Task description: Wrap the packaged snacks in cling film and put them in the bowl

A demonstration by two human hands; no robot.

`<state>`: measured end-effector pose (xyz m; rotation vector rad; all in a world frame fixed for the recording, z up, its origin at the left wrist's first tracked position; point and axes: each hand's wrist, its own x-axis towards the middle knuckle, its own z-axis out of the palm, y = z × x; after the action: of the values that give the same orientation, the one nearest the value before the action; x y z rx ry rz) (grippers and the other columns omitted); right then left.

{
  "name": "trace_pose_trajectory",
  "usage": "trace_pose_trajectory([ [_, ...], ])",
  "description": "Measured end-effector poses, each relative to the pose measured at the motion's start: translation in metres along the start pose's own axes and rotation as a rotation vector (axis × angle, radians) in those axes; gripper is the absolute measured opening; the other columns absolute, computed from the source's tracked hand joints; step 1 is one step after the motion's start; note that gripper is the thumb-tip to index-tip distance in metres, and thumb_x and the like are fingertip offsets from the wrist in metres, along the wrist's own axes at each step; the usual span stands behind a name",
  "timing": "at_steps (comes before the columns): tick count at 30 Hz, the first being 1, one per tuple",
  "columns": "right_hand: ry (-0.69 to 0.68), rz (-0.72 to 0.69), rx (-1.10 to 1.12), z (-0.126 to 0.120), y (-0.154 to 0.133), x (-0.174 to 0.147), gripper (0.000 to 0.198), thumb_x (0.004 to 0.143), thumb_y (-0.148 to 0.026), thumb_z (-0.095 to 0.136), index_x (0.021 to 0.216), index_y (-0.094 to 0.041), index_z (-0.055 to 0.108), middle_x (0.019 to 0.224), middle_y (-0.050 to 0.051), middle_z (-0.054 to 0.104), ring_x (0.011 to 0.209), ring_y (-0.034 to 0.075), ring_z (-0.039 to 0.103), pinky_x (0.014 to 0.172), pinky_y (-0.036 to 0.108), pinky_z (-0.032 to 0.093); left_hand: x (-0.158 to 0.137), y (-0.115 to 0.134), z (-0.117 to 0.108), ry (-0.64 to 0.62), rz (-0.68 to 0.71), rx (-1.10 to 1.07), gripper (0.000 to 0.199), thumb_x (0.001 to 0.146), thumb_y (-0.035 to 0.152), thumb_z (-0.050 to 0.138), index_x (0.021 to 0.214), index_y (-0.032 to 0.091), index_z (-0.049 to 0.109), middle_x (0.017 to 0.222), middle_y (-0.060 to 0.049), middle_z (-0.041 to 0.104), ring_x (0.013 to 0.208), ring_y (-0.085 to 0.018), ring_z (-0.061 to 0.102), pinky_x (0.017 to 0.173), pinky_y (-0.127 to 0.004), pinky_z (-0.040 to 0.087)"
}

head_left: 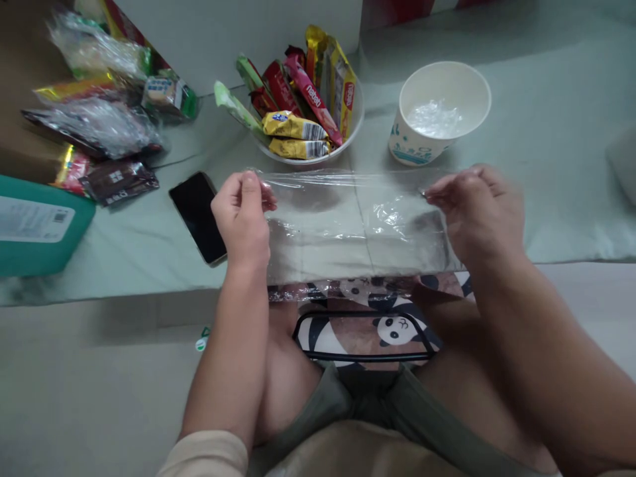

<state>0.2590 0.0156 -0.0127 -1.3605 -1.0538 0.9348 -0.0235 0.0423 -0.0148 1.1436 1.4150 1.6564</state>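
Head view shows left hand (243, 215) and right hand (481, 209), each grip pinching clear plastic (358, 228) stretched between them.

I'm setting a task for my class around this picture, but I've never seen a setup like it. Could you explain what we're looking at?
There is no machine here: a person works with two bare hands. The one picture comes from a camera worn on the head, looking forward and down. The left hand and right hand hold clear plastic spread between them; whether it is a sheet or a bag is hard to tell. On the table are a phone, a bowl of wrapped snacks and a cup with crumpled plastic inside. Toward the left are packets and a green box.
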Motion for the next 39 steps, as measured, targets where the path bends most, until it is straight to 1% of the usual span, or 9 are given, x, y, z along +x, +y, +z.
trace_pose_trajectory([
  [6, 0.124, -0.141, 0.192, 0.002, -0.005, 0.004, 0.032, 0.086, -0.041, 0.075, 0.072, -0.026, 0.051, 0.044, -0.01, 0.041, 0.034, 0.008, 0.029, 0.036, 0.025, 0.02, 0.0, 0.004, -0.004, -0.057, -0.106, -0.032, 0.036, 0.092, 0.046, 0.068, 0.066, 0.023, 0.059, 0.042, 0.007, 0.044, 0.033, -0.004, 0.038, 0.038, -0.026, 0.02],
  [11, 0.167, -0.181, 0.192, -0.003, -0.007, 0.013, 0.037, 0.083, -0.05, 0.079, 0.073, -0.026, 0.052, 0.047, -0.009, 0.04, 0.037, 0.008, 0.029, 0.037, 0.026, 0.018, -0.002, 0.009, -0.004, -0.095, -0.107, -0.028, 0.033, 0.087, 0.043, 0.073, 0.063, 0.023, 0.061, 0.036, 0.009, 0.034, 0.027, -0.005, 0.026, 0.034, -0.027, 0.01],
  [15, -0.04, 0.057, 0.375, -0.003, -0.005, 0.009, 0.039, 0.069, -0.049, 0.087, 0.086, -0.028, 0.06, 0.062, -0.007, 0.054, 0.05, 0.009, 0.049, 0.045, 0.024, 0.039, 0.0, 0.01, 0.0, 0.041, -0.092, -0.1, 0.032, 0.091, 0.037, 0.067, 0.065, 0.022, 0.055, 0.034, 0.01, 0.035, 0.026, -0.006, 0.022, 0.031, -0.027, 0.009],
  [21, -0.442, 0.344, 0.085, -0.001, -0.003, -0.005, 0.032, 0.066, -0.033, 0.087, 0.078, -0.021, 0.06, 0.078, -0.002, 0.068, 0.064, 0.011, 0.064, 0.059, 0.027, 0.053, 0.006, 0.005, -0.002, 0.121, 0.014, -0.113, 0.03, 0.099, 0.033, 0.057, 0.072, 0.022, 0.05, 0.039, 0.011, 0.033, 0.029, -0.005, 0.022, 0.032, -0.024, 0.01],
  [24, -0.286, 0.176, -0.057, 0.002, -0.003, -0.006, 0.03, 0.069, -0.031, 0.083, 0.074, -0.022, 0.056, 0.071, -0.003, 0.065, 0.057, 0.01, 0.06, 0.053, 0.026, 0.049, 0.006, 0.012, -0.007, 0.041, -0.028, -0.246, 0.033, 0.094, 0.048, 0.056, 0.074, 0.022, 0.057, 0.05, 0.006, 0.046, 0.041, -0.007, 0.043, 0.039, -0.022, 0.034],
  [27, 0.055, -0.077, -0.09, 0.004, -0.004, -0.004, 0.027, 0.075, -0.03, 0.08, 0.075, -0.024, 0.053, 0.075, -0.001, 0.064, 0.057, 0.012, 0.06, 0.047, 0.028, 0.044, 0.003, 0.02, -0.012, -0.262, -0.199, -0.39, 0.056, 0.075, 0.076, 0.064, 0.087, 0.021, 0.066, 0.075, -0.002, 0.067, 0.074, -0.017, 0.069, 0.069, -0.032, 0.061],
  [31, 0.275, -0.35, -0.035, 0.005, -0.007, -0.004, 0.028, 0.081, -0.033, 0.076, 0.08, -0.026, 0.049, 0.075, -0.001, 0.06, 0.055, 0.012, 0.057, 0.046, 0.029, 0.04, -0.004, 0.017, -0.008, -0.567, -0.347, -0.228, 0.062, 0.05, 0.057, 0.094, 0.095, 0.024, 0.067, 0.091, -0.004, 0.076, 0.087, -0.023, 0.075, 0.077, -0.036, 0.064],
  [35, 0.255, -0.439, -0.023, -0.004, -0.002, -0.003, 0.029, 0.076, -0.035, 0.08, 0.083, -0.026, 0.053, 0.072, -0.002, 0.059, 0.055, 0.013, 0.057, 0.049, 0.03, 0.041, -0.007, 0.004, -0.001, -0.468, -0.259, -0.026, 0.028, 0.073, 0.036, 0.086, 0.086, 0.021, 0.066, 0.078, -0.002, 0.074, 0.068, -0.016, 0.073, 0.067, -0.029, 0.063],
  [39, -0.012, -0.27, -0.008, -0.016, 0.007, -0.005, 0.033, 0.066, -0.035, 0.087, 0.082, -0.026, 0.061, 0.069, -0.002, 0.061, 0.056, 0.014, 0.057, 0.052, 0.031, 0.045, -0.003, -0.004, -0.001, -0.21, -0.176, -0.004, 0.018, 0.085, 0.035, 0.077, 0.087, 0.024, 0.064, 0.07, 0.002, 0.071, 0.054, -0.011, 0.067, 0.053, -0.021, 0.054],
])
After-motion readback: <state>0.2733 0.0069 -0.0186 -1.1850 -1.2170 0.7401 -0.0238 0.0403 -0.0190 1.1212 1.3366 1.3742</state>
